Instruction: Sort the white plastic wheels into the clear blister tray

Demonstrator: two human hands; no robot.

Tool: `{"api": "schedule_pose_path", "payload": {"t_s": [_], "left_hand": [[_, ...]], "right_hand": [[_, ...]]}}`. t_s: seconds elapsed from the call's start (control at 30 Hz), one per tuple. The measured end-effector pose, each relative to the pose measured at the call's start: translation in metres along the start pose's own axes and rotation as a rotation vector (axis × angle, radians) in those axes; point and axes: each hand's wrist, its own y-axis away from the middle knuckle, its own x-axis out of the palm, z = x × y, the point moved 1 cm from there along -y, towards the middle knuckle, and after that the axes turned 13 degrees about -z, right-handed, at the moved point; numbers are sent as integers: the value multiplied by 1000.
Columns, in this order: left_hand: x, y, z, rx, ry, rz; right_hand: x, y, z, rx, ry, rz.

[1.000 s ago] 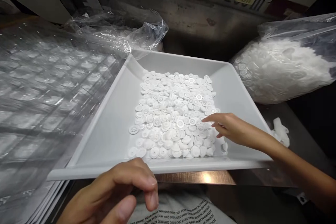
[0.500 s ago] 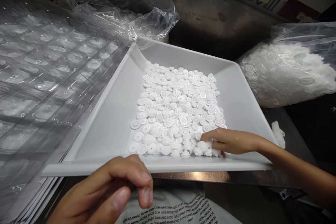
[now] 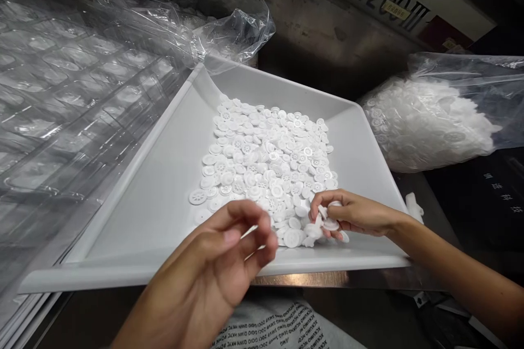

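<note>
A light grey tray (image 3: 143, 196) holds a spread of small round white plastic discs (image 3: 262, 147), some with spoked, wheel-like faces. My right hand (image 3: 360, 212) is at the tray's near right corner. Its curled fingers have gathered several white plastic pieces (image 3: 331, 217), just above the others; their exact shape is partly covered by the fingers. My left hand (image 3: 213, 262) hovers over the tray's near rim, palm turned up and fingers loosely bent and apart. Nothing shows in it, and it covers part of the discs behind.
Stacked clear plastic blister sheets (image 3: 82, 87) lie along the left. Behind the tray is a crumpled clear bag (image 3: 241, 32). A bag filled with white parts (image 3: 434, 120) stands at the right, near a loose white piece (image 3: 414, 207). A metal machine panel (image 3: 319, 27) rises at the back.
My left hand has risen and moved right over the tray's rim, its fingers opening. My right hand has lifted slightly from the pile with several white pieces in its fingers. The view has shifted a little.
</note>
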Motion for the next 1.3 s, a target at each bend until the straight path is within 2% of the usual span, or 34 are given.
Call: {"api": "schedule_pose_path", "payload": {"t_s": [0.07,0.1,0.23,0.37,0.5,0.6,0.8,0.97,1.13,1.3], "left_hand": [[19,-6,10,-42,110,-126],[29,-10,16,-57,154,-142],[54,-27,34,-87,253,20],[55,-39,35,-20,305,-7],[49,-41,32,29,334,22],[46,-39,32,22,317,69],[46,-35,32,52,191,102],[46,-35,32,-39,98,145],[45,-34,34,-110,-43,277],[46,-34,33,-122,-5,308]], "right_hand": [[3,8,23,-136,15,-106],[7,13,36,-217,40,-160],[36,28,81,-554,267,-319],[55,30,87,-800,538,-379],[45,23,81,-958,707,-626],[35,18,78,-951,642,-697],[35,19,73,-865,621,-639],[33,26,74,-816,634,-634],[29,27,75,-748,592,-604],[25,30,75,-699,506,-520]]}}
